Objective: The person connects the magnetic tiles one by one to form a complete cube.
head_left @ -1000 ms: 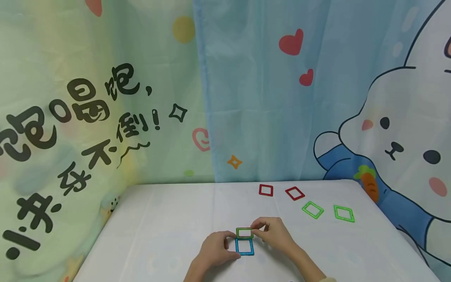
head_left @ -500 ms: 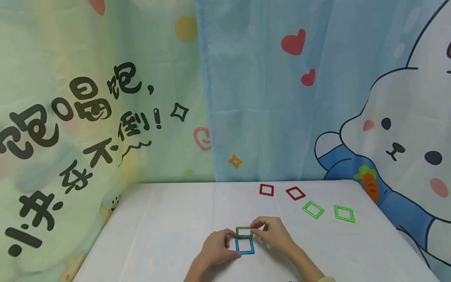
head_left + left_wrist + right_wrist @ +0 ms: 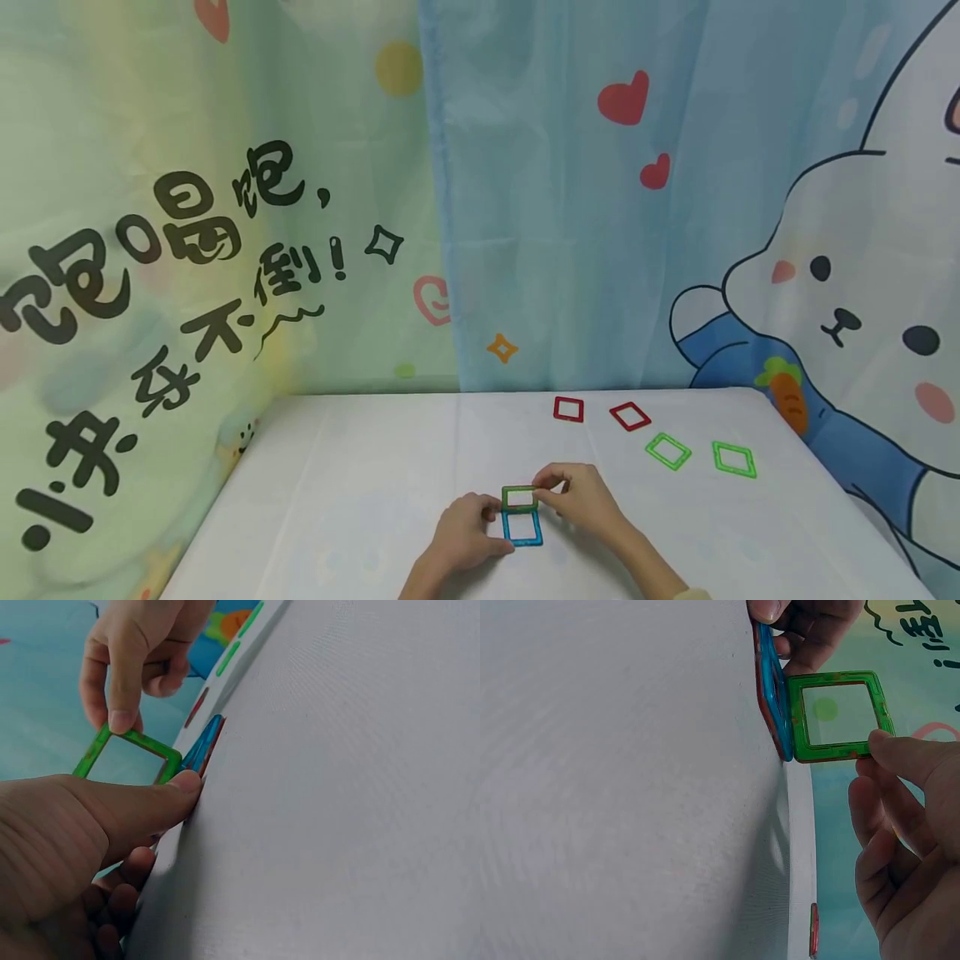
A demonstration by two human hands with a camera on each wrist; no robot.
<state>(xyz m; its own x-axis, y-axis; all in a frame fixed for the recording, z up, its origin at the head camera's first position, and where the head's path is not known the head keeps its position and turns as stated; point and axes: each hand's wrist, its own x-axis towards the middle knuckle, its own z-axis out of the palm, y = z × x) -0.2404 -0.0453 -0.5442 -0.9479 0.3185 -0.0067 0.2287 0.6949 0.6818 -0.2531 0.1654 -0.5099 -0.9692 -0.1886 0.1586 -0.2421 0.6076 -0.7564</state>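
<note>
Near on the counter (image 3: pixel 337 475), left hand (image 3: pixel 463 531) pinches a blue frame (image 3: pixel 767 667), right hand (image 3: pixel 582 497) a green frame (image 3: pixel 829 752) touching it.

Your head view is bright and evenly lit, with soft shadows near your hands (image 3: pixel 467 532) on the white surface (image 3: pixel 360 492). Your wrist views look dimmer and greyer — each shows a soft-edged shadow along that surface.
</note>
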